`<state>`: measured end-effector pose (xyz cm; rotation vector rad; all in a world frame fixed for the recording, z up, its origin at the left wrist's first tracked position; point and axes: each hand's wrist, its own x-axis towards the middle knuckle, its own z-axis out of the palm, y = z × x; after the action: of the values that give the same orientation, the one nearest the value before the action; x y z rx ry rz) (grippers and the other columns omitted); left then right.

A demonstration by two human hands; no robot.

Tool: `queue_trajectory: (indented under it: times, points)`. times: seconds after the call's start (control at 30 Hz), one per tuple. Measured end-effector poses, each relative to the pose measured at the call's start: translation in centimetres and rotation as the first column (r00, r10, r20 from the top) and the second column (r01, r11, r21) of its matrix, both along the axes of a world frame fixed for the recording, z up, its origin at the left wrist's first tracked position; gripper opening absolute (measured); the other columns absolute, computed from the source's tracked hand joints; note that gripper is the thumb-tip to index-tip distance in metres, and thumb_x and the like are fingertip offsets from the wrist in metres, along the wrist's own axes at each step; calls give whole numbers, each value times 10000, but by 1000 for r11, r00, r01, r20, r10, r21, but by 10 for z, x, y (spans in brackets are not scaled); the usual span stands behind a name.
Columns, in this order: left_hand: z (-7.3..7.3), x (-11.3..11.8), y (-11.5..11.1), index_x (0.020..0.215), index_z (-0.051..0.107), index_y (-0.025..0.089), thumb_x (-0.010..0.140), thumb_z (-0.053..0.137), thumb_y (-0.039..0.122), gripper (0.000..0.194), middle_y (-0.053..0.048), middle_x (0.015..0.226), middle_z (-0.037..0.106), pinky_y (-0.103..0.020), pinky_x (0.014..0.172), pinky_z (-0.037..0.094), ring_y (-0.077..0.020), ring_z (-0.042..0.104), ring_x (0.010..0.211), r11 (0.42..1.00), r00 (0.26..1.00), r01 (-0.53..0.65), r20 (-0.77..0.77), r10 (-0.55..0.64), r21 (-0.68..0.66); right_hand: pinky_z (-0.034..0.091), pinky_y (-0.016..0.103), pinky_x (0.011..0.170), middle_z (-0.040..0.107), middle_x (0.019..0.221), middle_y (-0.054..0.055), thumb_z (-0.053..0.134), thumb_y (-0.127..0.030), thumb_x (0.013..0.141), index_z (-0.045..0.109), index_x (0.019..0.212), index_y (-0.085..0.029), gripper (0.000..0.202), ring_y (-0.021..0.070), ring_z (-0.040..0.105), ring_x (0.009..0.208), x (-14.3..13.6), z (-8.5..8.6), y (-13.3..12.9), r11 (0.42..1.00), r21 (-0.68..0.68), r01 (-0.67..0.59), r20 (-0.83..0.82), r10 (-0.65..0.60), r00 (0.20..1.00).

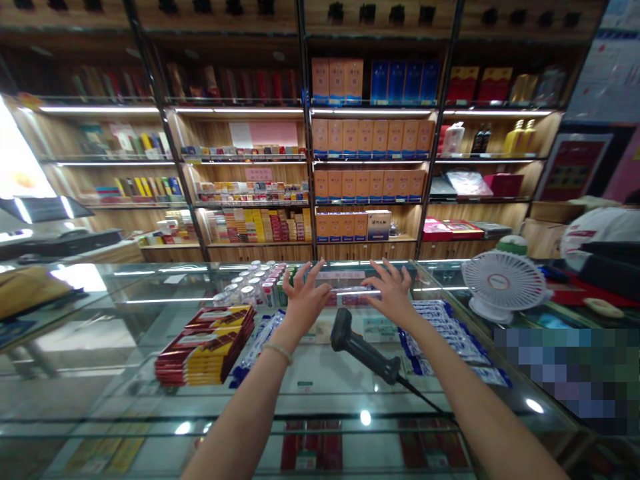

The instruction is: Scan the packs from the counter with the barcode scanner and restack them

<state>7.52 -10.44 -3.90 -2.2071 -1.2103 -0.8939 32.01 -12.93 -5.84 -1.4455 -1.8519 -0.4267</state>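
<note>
My left hand [304, 299] is raised over the glass counter [320, 400], its fingers spread and holding nothing. Level with it to the right, my right hand [393, 293] also has its fingers apart and holds nothing. Between my forearms a dark barcode scanner [365, 350] lies on the glass, its cable running to the lower right. Stacks of red and yellow packets [207, 347] lie left of my left forearm. Blue and white packets [260, 343] are partly hidden by that forearm, and more blue and white packets [445, 333] lie beside my right forearm.
Small bottles and tubes [255, 283] stand at the counter's back, left of my left hand. A white fan [505, 283] is at the right. Part of a person in white [605, 230] shows at the far right. Shelves of boxes [370, 187] stand behind the counter.
</note>
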Motion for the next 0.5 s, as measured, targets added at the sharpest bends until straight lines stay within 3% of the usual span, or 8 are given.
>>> queue_trajectory:
  times: [0.17,0.23,0.37,0.5]
  points:
    - [-6,2,4,830,762,306,896,692,381,122,1,1570,500,-682,1206,64,-368,360,1468,997,998,56,10,-56,51,84,671,1187,537,1542,14,619,-349,953,750,925,-305,141,316,319,1497,1,-5,4,1000,19,-18,-18,18,1000]
    - [-8,2,5,904,776,333,886,706,385,89,-7,1571,498,-683,1206,68,-372,362,1468,997,998,62,23,-63,53,87,676,1183,533,1545,25,611,-360,959,750,930,-295,156,323,315,1495,1,-7,4,999,31,-20,-22,21,1000]
    - [-9,0,6,1186,718,379,842,763,398,347,-57,1568,501,-667,1209,90,-367,397,1447,997,998,40,41,-43,64,103,681,1175,514,1561,30,587,-384,971,758,933,-294,197,331,306,1497,2,-8,6,1000,-2,-12,-46,12,999]
    - [-9,-2,7,1250,678,394,784,821,413,488,-69,1572,493,-651,1219,61,-366,403,1443,992,997,75,7,-76,103,119,670,1175,487,1582,25,576,-420,970,767,908,-297,236,321,300,1497,2,-7,9,997,-75,-6,-81,0,997]
